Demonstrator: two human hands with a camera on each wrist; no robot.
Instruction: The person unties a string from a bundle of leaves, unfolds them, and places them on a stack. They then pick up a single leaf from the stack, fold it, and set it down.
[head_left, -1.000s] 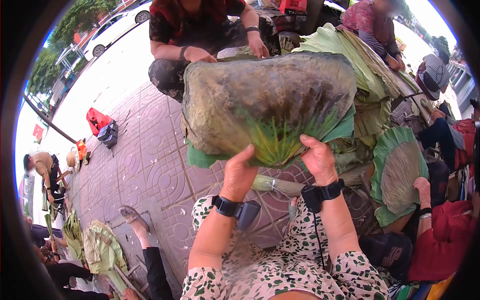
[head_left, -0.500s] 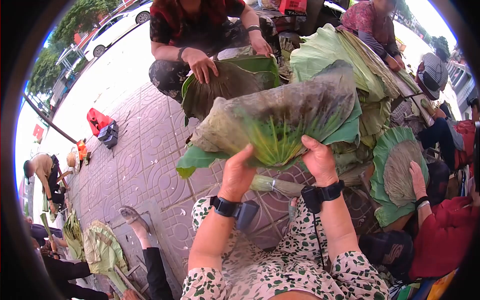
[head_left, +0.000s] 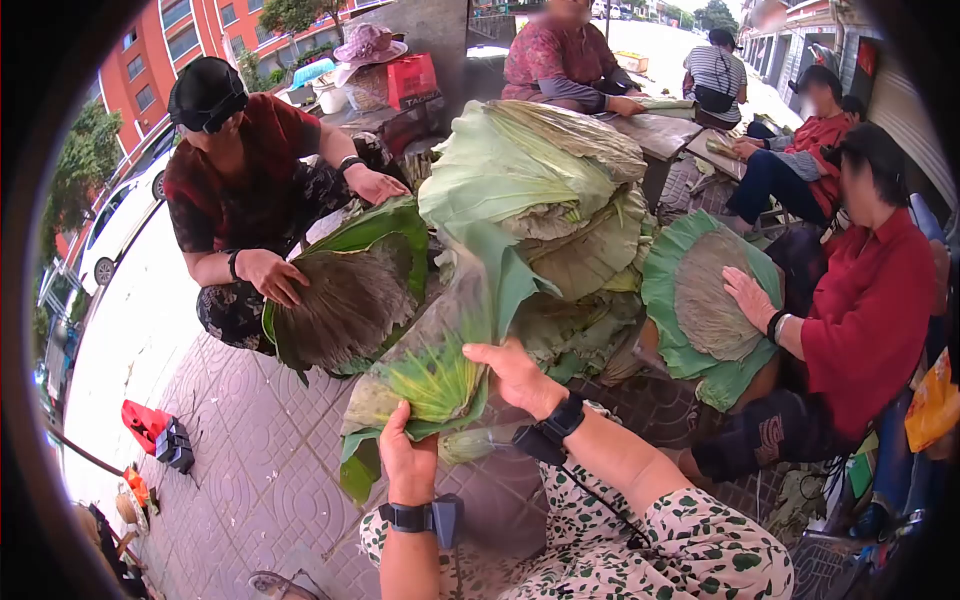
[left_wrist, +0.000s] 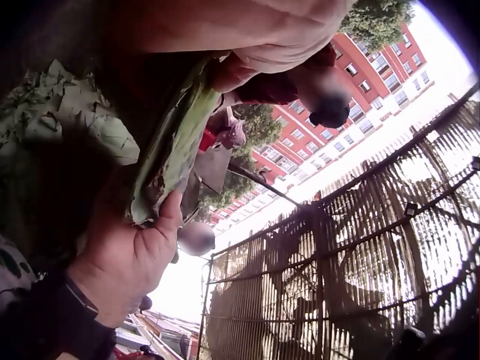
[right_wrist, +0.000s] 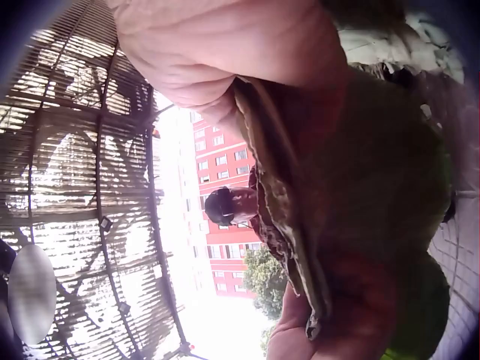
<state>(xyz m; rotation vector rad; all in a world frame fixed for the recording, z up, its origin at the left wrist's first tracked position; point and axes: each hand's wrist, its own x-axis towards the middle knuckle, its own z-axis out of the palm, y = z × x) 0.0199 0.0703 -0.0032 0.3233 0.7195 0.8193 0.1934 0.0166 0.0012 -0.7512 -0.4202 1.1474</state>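
The left hand [head_left: 408, 465] and right hand [head_left: 520, 380] pinch the lower edge of a leaf bundle [head_left: 432, 380] above the tiled pavement [head_left: 240, 440], near a leaf pile [head_left: 540, 190]. A red bag [head_left: 412, 82] stands beside a pink hat [head_left: 370, 45], contents hidden. Beyond rises a red building [head_left: 150, 50].

Patterned paving [head_left: 250, 430] underfoot; red building [head_left: 160, 70] with windows [head_left: 182, 42] behind; slatted canopy [left_wrist: 352, 262] overhead, bright daylight piercing it.
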